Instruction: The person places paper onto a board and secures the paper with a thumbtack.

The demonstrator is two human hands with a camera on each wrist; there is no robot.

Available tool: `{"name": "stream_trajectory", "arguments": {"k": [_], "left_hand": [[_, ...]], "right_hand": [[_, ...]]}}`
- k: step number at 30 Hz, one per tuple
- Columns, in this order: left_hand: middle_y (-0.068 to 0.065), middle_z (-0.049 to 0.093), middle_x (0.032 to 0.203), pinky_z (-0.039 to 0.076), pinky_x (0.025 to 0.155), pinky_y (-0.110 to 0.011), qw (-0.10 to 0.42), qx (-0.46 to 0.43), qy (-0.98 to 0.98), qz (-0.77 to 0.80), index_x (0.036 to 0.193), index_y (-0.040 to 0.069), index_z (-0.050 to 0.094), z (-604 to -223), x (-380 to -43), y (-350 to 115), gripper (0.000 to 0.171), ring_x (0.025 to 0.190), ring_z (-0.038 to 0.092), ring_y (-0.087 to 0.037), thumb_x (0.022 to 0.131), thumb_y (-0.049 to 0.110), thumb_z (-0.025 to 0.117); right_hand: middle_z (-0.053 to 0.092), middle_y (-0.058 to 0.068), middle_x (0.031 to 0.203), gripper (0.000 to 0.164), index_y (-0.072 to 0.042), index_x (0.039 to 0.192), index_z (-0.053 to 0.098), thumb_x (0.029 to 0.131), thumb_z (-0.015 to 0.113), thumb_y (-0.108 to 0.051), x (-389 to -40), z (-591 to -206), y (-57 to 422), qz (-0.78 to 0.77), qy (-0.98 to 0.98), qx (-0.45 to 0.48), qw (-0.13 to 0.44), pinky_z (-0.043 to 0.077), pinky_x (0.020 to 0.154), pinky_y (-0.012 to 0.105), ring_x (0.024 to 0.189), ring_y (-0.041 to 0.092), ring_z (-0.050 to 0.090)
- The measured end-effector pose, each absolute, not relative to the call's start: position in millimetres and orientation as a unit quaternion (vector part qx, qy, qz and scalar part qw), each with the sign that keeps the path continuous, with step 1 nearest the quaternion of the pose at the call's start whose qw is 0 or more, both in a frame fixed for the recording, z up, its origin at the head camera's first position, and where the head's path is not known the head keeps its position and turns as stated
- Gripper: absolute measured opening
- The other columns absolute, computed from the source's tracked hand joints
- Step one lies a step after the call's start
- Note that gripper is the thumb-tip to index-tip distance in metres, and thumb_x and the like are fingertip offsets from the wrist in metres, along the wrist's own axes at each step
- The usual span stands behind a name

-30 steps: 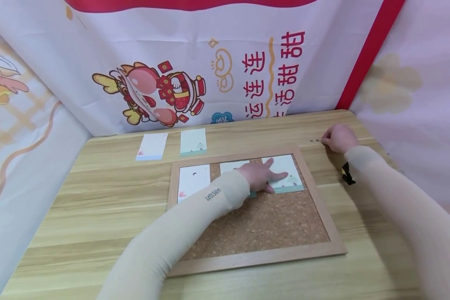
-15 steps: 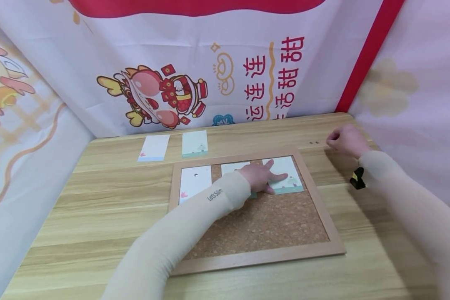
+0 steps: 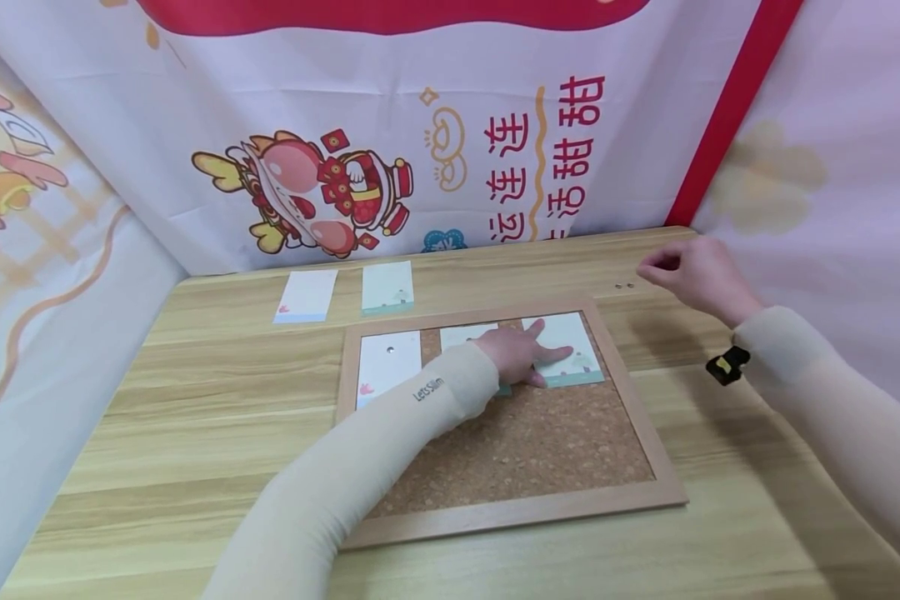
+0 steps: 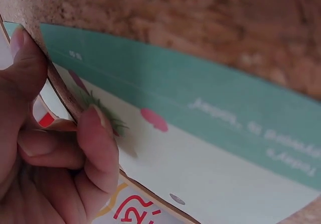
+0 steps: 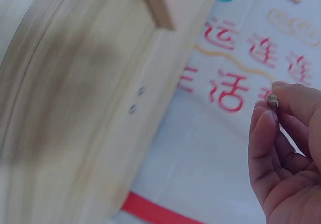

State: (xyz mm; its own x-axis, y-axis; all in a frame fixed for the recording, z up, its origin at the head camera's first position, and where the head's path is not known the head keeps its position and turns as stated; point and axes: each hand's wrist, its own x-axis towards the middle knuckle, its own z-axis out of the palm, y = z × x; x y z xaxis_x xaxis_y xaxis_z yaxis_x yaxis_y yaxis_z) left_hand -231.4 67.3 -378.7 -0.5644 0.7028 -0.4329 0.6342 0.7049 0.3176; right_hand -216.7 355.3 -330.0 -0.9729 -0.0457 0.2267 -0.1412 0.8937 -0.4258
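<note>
My left hand lies with spread fingers on a white card with a green lower edge, at the upper right of the framed corkboard. Partly beneath that arm, another green-edged card bears a metal thumbtack, seen in the left wrist view. A third card, also tacked, is on the board's left side. My right hand is raised above the table's right side and pinches a small metal thumbtack between thumb and fingertip.
Two more thumbtacks lie on the wooden table behind the board's right corner. Two loose cards, one blue-edged and one green-edged, lie at the back left. A printed curtain hangs behind the table.
My right hand has lifted off the table beside the tacks with one thumbtack in its fingers; one fewer lies there. My left hand has stayed on the card.
</note>
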Motion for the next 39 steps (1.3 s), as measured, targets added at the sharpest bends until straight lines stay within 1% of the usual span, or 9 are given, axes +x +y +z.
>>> {"name": "stream_trajectory", "arguments": {"k": [7, 12, 15, 21, 23, 25, 29, 32, 39], "left_hand": [[-0.001, 0.001, 0.166, 0.040, 0.072, -0.025, 0.271, 0.383, 0.881, 0.062, 0.150, 0.051, 0.027, -381, -234, 67, 0.067, 0.137, 0.036, -0.026, 0.093, 0.039, 0.060], [0.000, 0.001, 0.166, 0.041, 0.076, -0.025, 0.277, 0.382, 0.879, 0.071, 0.150, 0.050, 0.028, -378, -230, 65, 0.065, 0.143, 0.029, -0.028, 0.094, 0.038, 0.059], [-0.001, 0.001, 0.166, 0.040, 0.081, -0.026, 0.274, 0.387, 0.878, 0.064, 0.151, 0.050, 0.028, -378, -230, 65, 0.065, 0.145, 0.026, -0.030, 0.095, 0.039, 0.058], [-0.004, 0.000, 0.166, 0.043, 0.081, -0.027, 0.266, 0.401, 0.876, 0.041, 0.152, 0.050, 0.024, -381, -233, 66, 0.066, 0.142, 0.033, -0.031, 0.094, 0.042, 0.056], [-0.004, 0.000, 0.166, 0.043, 0.086, -0.028, 0.263, 0.404, 0.875, 0.032, 0.152, 0.050, 0.023, -382, -234, 66, 0.066, 0.142, 0.033, -0.031, 0.094, 0.042, 0.056], [-0.005, 0.001, 0.166, 0.042, 0.093, -0.030, 0.258, 0.407, 0.876, 0.027, 0.152, 0.051, 0.023, -383, -234, 67, 0.067, 0.143, 0.032, -0.031, 0.094, 0.043, 0.055], [-0.005, 0.003, 0.166, 0.040, 0.098, -0.032, 0.255, 0.407, 0.877, 0.026, 0.152, 0.050, 0.023, -382, -234, 68, 0.067, 0.143, 0.032, -0.030, 0.094, 0.043, 0.055], [-0.005, 0.003, 0.166, 0.040, 0.097, -0.032, 0.257, 0.405, 0.877, 0.030, 0.153, 0.050, 0.022, -381, -232, 67, 0.067, 0.142, 0.033, -0.030, 0.094, 0.042, 0.055], [-0.009, 0.008, 0.165, 0.042, 0.101, -0.037, 0.229, 0.427, 0.875, 0.010, 0.155, 0.042, 0.026, -379, -230, 64, 0.065, 0.136, 0.044, -0.032, 0.097, 0.043, 0.055]], "right_hand": [[0.073, 0.008, 0.084, 0.014, -0.004, 0.100, 0.078, 0.089, 0.076, -0.012, -202, -314, 328, 0.192, -0.964, 0.117, 0.142, 0.049, 0.062, 0.035, 0.068, 0.019, 0.060], [0.075, 0.011, 0.086, 0.013, -0.003, 0.094, 0.078, 0.081, 0.078, 0.002, -195, -313, 312, 0.169, -0.935, 0.217, 0.225, 0.056, 0.067, 0.044, 0.073, 0.024, 0.071], [0.074, 0.012, 0.082, 0.017, -0.001, 0.090, 0.078, 0.075, 0.082, 0.005, -193, -315, 304, 0.156, -0.905, 0.281, 0.279, 0.056, 0.064, 0.044, 0.072, 0.026, 0.072], [0.074, 0.012, 0.083, 0.024, 0.000, 0.093, 0.077, 0.071, 0.083, 0.006, -182, -319, 290, 0.138, -0.873, 0.346, 0.314, 0.056, 0.061, 0.043, 0.069, 0.025, 0.072], [0.074, 0.012, 0.085, 0.022, 0.001, 0.096, 0.076, 0.074, 0.082, 0.004, -177, -320, 286, 0.129, -0.865, 0.367, 0.316, 0.056, 0.061, 0.043, 0.071, 0.026, 0.072], [0.074, 0.013, 0.088, 0.015, 0.002, 0.099, 0.075, 0.088, 0.075, -0.008, -171, -323, 282, 0.119, -0.857, 0.389, 0.315, 0.056, 0.063, 0.044, 0.073, 0.027, 0.072], [0.074, 0.015, 0.094, 0.042, 0.002, 0.106, 0.073, 0.107, 0.043, -0.027, -160, -328, 273, 0.089, -0.835, 0.433, 0.327, 0.057, 0.064, 0.044, 0.078, 0.028, 0.072], [0.073, 0.016, 0.098, 0.044, 0.003, 0.109, 0.071, 0.110, 0.034, -0.021, -152, -331, 267, 0.058, -0.810, 0.465, 0.351, 0.056, 0.063, 0.044, 0.082, 0.029, 0.072], [0.073, 0.017, 0.101, 0.031, 0.004, 0.109, 0.073, 0.104, 0.043, -0.001, -138, -332, 248, 0.023, -0.736, 0.531, 0.420, 0.052, 0.048, 0.038, 0.079, 0.027, 0.073]]}}
